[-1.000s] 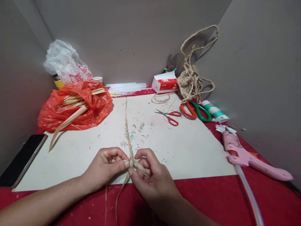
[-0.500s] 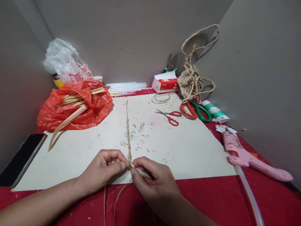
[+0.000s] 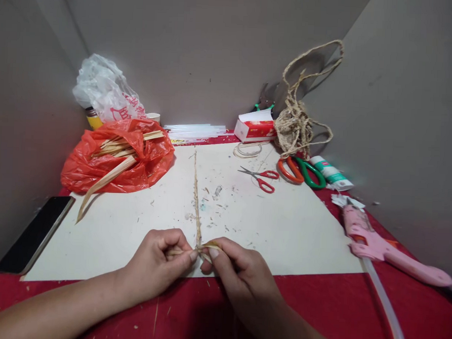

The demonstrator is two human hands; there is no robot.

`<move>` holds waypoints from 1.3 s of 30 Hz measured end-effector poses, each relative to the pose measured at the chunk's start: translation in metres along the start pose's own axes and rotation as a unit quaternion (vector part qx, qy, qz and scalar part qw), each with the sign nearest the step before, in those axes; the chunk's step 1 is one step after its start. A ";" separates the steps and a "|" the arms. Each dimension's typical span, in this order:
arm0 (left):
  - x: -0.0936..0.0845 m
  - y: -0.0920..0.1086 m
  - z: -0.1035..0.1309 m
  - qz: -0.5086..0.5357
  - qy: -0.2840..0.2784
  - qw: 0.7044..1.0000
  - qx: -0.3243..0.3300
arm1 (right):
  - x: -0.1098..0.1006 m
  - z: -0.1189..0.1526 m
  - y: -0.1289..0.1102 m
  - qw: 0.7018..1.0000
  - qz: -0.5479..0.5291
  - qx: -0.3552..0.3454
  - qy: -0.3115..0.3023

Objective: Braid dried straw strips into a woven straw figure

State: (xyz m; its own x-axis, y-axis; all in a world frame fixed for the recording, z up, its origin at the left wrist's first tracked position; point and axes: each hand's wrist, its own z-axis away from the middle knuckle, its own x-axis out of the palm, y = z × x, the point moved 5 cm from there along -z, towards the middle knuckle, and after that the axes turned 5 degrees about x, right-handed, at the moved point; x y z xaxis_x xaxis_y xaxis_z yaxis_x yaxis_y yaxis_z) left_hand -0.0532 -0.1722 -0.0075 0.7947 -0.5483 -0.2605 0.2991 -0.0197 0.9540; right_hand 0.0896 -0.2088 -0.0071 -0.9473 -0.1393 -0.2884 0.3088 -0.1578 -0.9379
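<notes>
A thin braid of straw-coloured strips [image 3: 196, 200] runs down the middle of the white sheet, its near end between my hands. My left hand [image 3: 163, 259] pinches strips at the braid's left side, thumb and forefinger pressed together. On the other side, my right hand [image 3: 240, 271] grips a pale strip [image 3: 211, 245] between thumb and fingers, close to where the braid ends. The fingertips of both hands almost meet there. Exactly how the strips cross is partly hidden by the fingers.
A red plastic bag [image 3: 118, 156] with dry strips lies left, above a phone [image 3: 34, 234]. Small scissors [image 3: 261, 178], larger orange-and-green-handled shears [image 3: 302, 172], a coil of braided rope [image 3: 294, 127] and a pink glue gun [image 3: 390, 249] are on the right. Bits litter the white sheet [image 3: 283, 231].
My right hand has turned, its thumb now on top of a strip folded over at the braid's end. My left hand keeps its pinch. The whole view has shifted slightly.
</notes>
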 end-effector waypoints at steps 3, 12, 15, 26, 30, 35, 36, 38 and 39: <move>-0.004 0.006 0.002 -0.140 0.038 0.986 0.087 | 0.002 0.002 -0.002 0.998 0.053 -0.022 -0.002; -0.001 0.005 0.002 -0.203 0.038 0.971 0.118 | 0.011 0.019 -0.007 0.884 0.352 -0.279 0.128; 0.001 0.003 0.003 -0.191 0.026 0.975 0.110 | 0.012 0.022 -0.008 0.854 0.397 -0.302 0.148; 0.004 0.000 0.001 -0.070 0.011 0.997 0.025 | 0.013 0.013 -0.008 0.912 0.315 -0.253 0.071; 0.006 -0.007 -0.001 0.079 -0.016 0.995 -0.062 | 0.016 0.015 -0.006 0.878 0.385 -0.275 0.068; 0.004 -0.010 -0.005 0.213 -0.047 0.967 -0.129 | 0.019 0.019 -0.006 0.829 0.475 -0.286 0.072; 0.003 -0.010 -0.006 0.223 -0.052 0.964 -0.133 | 0.020 0.020 -0.007 0.820 0.490 -0.284 0.075; 0.001 -0.010 -0.008 0.232 -0.061 0.961 -0.135 | 0.021 0.021 -0.007 0.811 0.509 -0.280 0.071; 0.001 -0.010 -0.008 0.232 -0.067 0.961 -0.136 | 0.021 0.022 -0.008 0.810 0.512 -0.279 0.068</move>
State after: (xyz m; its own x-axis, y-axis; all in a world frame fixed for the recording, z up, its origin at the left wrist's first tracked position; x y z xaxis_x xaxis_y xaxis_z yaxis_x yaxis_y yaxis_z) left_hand -0.0511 -0.1656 -0.0182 0.8062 -0.5485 0.2218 0.0713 0.4623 0.8839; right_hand 0.0689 -0.2323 -0.0016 -0.2318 0.1968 -0.9526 0.8873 0.4441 -0.1242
